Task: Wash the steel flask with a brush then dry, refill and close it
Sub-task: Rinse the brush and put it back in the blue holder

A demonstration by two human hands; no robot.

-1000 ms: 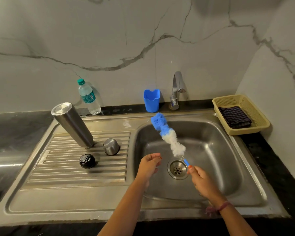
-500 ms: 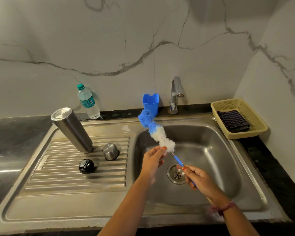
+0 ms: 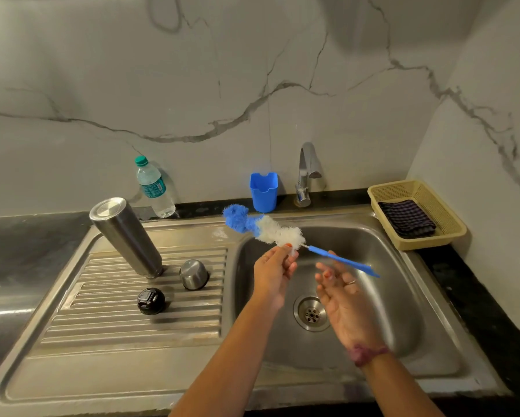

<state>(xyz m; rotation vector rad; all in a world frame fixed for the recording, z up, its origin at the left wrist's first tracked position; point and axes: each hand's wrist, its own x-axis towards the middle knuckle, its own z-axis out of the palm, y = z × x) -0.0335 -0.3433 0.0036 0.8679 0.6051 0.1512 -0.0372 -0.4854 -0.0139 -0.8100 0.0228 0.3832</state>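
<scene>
Head view: the brush (image 3: 270, 231) is pinched at the near end of its white bristles by the left hand (image 3: 275, 273), its long axis running from the blue tip at far left to the handle end at right, above the sink (image 3: 403, 296). The right hand (image 3: 342, 293) is held slack and open just below the handle, gripping nothing. The steel flask (image 3: 126, 236) is stood mouth-down on the drainboard (image 3: 102, 320), well left of both hands, nearer the left. Its steel cup (image 3: 194, 273) and black stopper (image 3: 151, 300) are set beside it.
</scene>
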